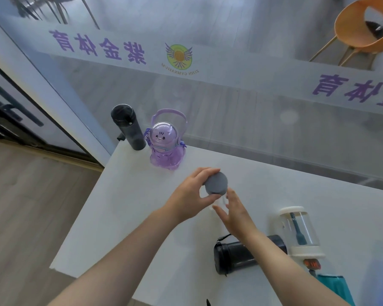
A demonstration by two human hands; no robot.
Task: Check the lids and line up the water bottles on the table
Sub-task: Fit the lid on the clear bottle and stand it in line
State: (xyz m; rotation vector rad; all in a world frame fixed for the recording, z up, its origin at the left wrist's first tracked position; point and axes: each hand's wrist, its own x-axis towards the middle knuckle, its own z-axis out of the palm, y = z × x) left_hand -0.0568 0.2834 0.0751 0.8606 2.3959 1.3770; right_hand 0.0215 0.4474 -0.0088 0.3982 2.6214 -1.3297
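Head view, white counter [128,217] against a glass wall with purple lettering.

Left hand [190,195] is wrapped around a grey round lid [216,183], fingers curled over its 12 o'clock edge, thumb under at 6 o'clock. The lid sits on a clear bottle [219,202] near counter centre; the body is mostly hidden by both hands, only a sliver visible below the lid.

Right hand [234,214] sits at 5 o'clock of the lid, fingers fairly straight and close together, laid along the bottle's side. Can't tell if it's actually gripping or only steadying.

Other bottles:
- Tall black flask [128,127], upright, at 11 o'clock at the counter's far corner.
- Purple astronaut-shaped bottle [165,146] with a carry handle, upright, just beside the flask at its 3 o'clock, close to touching.
- Dark bottle [234,256] lying on its side at 5 o'clock, partly under the right forearm.
- Clear bottle with cream lid and base [300,230], tilted, right next to the dark one at its 3 o'clock.
- Teal bottle [334,286] at the frame's lower right edge, cropped.

Orange chair [352,34] behind the glass at 1 o'clock.
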